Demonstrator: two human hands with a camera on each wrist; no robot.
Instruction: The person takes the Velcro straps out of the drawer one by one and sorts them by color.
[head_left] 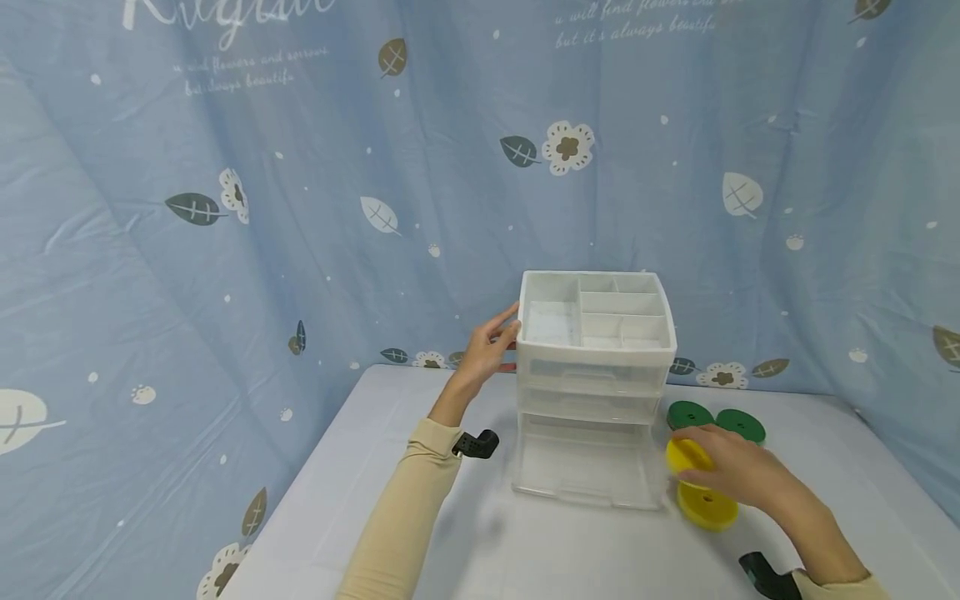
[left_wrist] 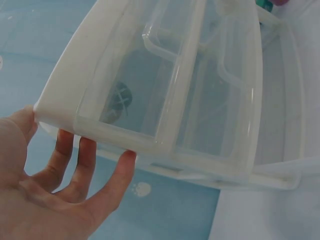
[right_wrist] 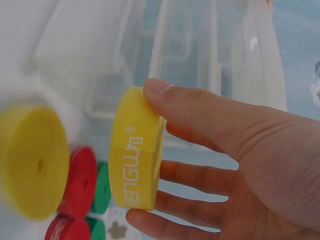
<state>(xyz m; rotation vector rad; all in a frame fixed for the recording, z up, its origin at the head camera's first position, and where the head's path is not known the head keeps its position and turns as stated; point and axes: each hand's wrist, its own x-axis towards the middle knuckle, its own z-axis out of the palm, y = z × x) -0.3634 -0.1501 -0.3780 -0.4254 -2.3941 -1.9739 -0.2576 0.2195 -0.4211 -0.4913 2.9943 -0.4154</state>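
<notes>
My right hand [head_left: 738, 467] holds a yellow roll [right_wrist: 134, 155] between thumb and fingers; white lettering runs along its rim. It is beside the right of a pulled-out clear drawer [head_left: 588, 462], the lowest in a white drawer unit [head_left: 596, 354]. Another yellow roll [head_left: 707, 507], with a small centre hole, sits on the table close under that hand. At the unit's left side, my left hand [head_left: 483, 354] touches the upper part, fingers spread. In the left wrist view, its fingertips [left_wrist: 129, 156] rest against the side edge, and its thumb is at the top corner.
Two green rolls [head_left: 741, 425] lie behind the right hand. Red rolls [right_wrist: 80, 180] show beside them in the right wrist view. Divided compartments [head_left: 622, 312] top the unit. A blue patterned curtain [head_left: 450, 167] hangs behind the white-covered table [head_left: 337, 467].
</notes>
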